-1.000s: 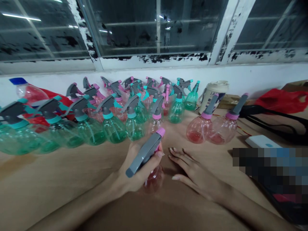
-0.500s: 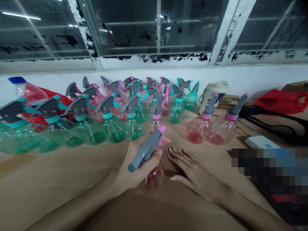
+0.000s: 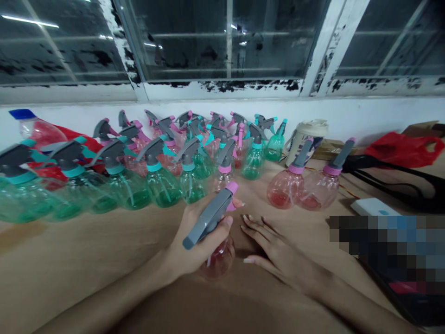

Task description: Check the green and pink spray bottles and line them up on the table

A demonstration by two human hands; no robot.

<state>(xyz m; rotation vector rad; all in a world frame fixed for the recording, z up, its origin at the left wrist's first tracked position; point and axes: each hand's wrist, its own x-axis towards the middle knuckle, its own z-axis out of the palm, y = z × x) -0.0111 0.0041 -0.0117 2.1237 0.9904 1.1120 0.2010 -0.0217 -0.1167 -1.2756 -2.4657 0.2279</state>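
Three dark window panes, set in white frames patched with black, stretch above a white wall; light streaks show in the glass. Below the wall runs a pale brown worktop, stained orange-brown at its left edge. Near its middle a pink-tinted trigger spray bottle appears to rest, the left hand with its fingers wrapped round the neck. Just beside it the right hand lies palm down, fingers slightly spread and holding nothing. Green spray bottles line the left side, with others behind; two pink spray bottles stand right, near a paper cup. Farther right lie a red plastic bag, black straps and a pixelated object.
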